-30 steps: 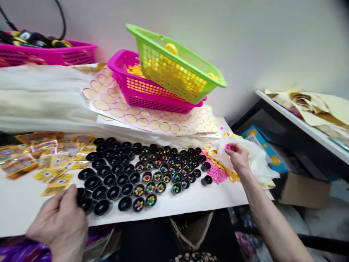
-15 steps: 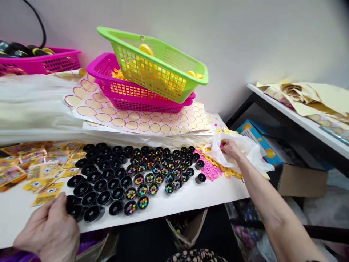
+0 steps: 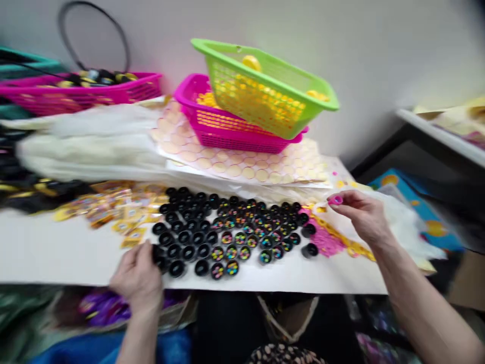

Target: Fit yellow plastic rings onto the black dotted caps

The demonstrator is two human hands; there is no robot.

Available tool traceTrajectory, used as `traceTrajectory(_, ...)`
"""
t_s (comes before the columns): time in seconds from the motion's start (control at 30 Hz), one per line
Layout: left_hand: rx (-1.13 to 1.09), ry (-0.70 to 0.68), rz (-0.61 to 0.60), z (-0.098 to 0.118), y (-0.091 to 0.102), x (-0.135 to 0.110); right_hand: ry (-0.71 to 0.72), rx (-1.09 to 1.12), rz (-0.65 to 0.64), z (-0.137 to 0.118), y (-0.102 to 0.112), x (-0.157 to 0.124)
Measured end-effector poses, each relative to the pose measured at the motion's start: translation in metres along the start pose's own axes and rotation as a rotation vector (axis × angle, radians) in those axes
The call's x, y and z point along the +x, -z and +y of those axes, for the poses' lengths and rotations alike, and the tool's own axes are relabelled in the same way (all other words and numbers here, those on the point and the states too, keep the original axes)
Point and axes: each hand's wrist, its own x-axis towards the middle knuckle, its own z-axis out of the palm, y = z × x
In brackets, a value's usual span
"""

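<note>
At the left end of a group of small black cups (image 3: 188,237), my left hand (image 3: 138,273) has its fingers bent against the outermost black cup; the fingertips are partly hidden. Many cups toward the right hold small coloured beads (image 3: 232,268), while those nearer this hand show bare dark insides. My right hand (image 3: 361,215) is raised over the right end of the table, pinching a small pink cup-like piece (image 3: 335,200) between thumb and fingers. Below and left of it lies a pile of tiny pink pieces (image 3: 324,240), bordered by yellow rings (image 3: 354,249).
A green basket (image 3: 265,96) leans in a pink basket (image 3: 242,139) on sheets of round stickers (image 3: 223,164). Yellow packets (image 3: 125,202) lie left of the cups. A white plastic bag (image 3: 401,222) sits at the right, near a shelf (image 3: 435,129). An open box (image 3: 290,323) is below the table edge.
My right hand has come up out of the white plastic bag with the pink piece. The view has swung left; my left hand stays at the cups.
</note>
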Motion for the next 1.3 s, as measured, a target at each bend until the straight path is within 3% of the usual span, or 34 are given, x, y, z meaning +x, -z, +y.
traceTrajectory(0.1, -0.04, 0.01, 0.008, 0.006, 0.0, -0.002, 0.026, 0.017, -0.275, -0.033, -0.067, -0.008)
traceTrajectory(0.2, -0.021, -0.02, -0.013, 0.0, 0.004, -0.001, 0.132, -0.043, -0.535, -0.048, -0.14, -0.008)
traceTrajectory(0.33, -0.011, -0.03, -0.026, -0.005, 0.008, -0.001, 0.34, -0.33, -0.687, -0.049, -0.215, 0.006)
traceTrajectory(0.47, -0.007, -0.044, -0.042, -0.007, 0.008, -0.002, 0.553, -0.766, -0.698, -0.053, -0.253, 0.017)
traceTrajectory(0.6, -0.003, -0.058, -0.039, -0.008, 0.009, -0.003, 0.692, -1.044, -0.736, -0.059, -0.269, 0.02)
traceTrajectory(0.73, -0.004, -0.065, -0.048, -0.01, 0.009, -0.003, 0.804, -1.187, -0.79, -0.067, -0.278, 0.019)
traceTrajectory(0.93, 0.003, -0.066, -0.048, -0.009, 0.009, -0.003, 0.929, -1.221, -0.797, -0.076, -0.284, 0.016)
traceTrajectory(1.07, 0.01, -0.049, -0.049, -0.008, 0.009, -0.002, 0.887, -1.173, -0.661, -0.083, -0.257, 0.016)
traceTrajectory(1.17, 0.016, -0.044, -0.045, -0.006, 0.01, -0.002, 0.776, -1.011, -0.463, -0.078, -0.203, 0.009)
traceTrajectory(1.3, 0.025, -0.046, -0.038, -0.004, 0.01, -0.001, 0.543, -0.675, -0.109, -0.03, -0.087, 0.001)
